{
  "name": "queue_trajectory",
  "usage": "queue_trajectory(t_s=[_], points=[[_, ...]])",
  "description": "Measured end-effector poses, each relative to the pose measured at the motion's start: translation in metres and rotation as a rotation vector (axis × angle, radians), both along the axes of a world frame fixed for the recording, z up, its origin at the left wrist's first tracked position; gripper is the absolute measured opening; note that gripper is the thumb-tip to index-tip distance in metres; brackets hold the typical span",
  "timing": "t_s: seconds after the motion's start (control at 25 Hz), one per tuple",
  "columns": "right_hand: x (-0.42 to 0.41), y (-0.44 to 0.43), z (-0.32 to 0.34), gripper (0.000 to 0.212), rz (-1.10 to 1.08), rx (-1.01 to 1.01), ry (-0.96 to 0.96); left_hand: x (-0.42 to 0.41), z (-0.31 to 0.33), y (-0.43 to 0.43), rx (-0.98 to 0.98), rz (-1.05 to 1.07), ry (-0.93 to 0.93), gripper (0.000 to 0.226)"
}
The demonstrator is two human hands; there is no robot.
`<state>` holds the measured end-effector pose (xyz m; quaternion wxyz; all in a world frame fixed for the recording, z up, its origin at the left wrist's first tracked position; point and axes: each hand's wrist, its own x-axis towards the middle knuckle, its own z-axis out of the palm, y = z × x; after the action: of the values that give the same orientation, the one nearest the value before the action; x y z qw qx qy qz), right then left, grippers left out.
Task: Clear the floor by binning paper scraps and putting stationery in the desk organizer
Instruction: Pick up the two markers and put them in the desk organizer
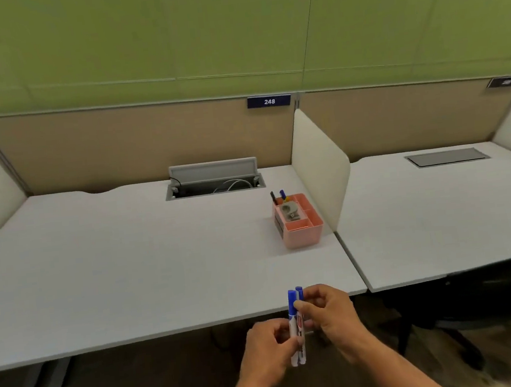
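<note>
Two white markers with blue caps [295, 324] stand upright side by side at the desk's front edge. My left hand [266, 354] grips their lower barrels. My right hand [329, 310] pinches them near the caps. A pink desk organizer [302, 234] stands on the white desk [128, 254] by the divider, well beyond my hands. It holds two pens and a grey object. No paper scraps show.
A white divider panel [321, 167] separates this desk from another to the right. An open cable tray [215, 181] lies at the desk's back. A black chair [467, 303] stands under the right desk. Dark floor lies below.
</note>
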<state>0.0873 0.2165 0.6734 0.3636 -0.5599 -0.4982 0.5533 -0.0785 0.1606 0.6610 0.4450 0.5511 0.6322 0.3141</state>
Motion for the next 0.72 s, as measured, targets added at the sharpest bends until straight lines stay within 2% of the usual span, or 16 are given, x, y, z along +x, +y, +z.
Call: queue_trajectory(t_s=[0.16,0.32,0.56,0.72], points=[[0.024,0.05,0.007,0.02,-0.002,-0.011,0.02,0.024,0.002,0.053,0.003,-0.033,0.035,0.014],[0.053,0.124,0.006,0.03,0.084,0.016,0.032,0.053,-0.008,0.128,-0.017,-0.025,0.036,0.015],[0.105,0.268,0.005,0.022,0.195,0.058,-0.033,0.109,-0.003,0.26,-0.106,0.092,0.024,0.002],[0.123,0.35,0.019,0.026,0.302,0.094,-0.023,0.131,0.012,0.328,-0.118,0.172,0.043,0.007]])
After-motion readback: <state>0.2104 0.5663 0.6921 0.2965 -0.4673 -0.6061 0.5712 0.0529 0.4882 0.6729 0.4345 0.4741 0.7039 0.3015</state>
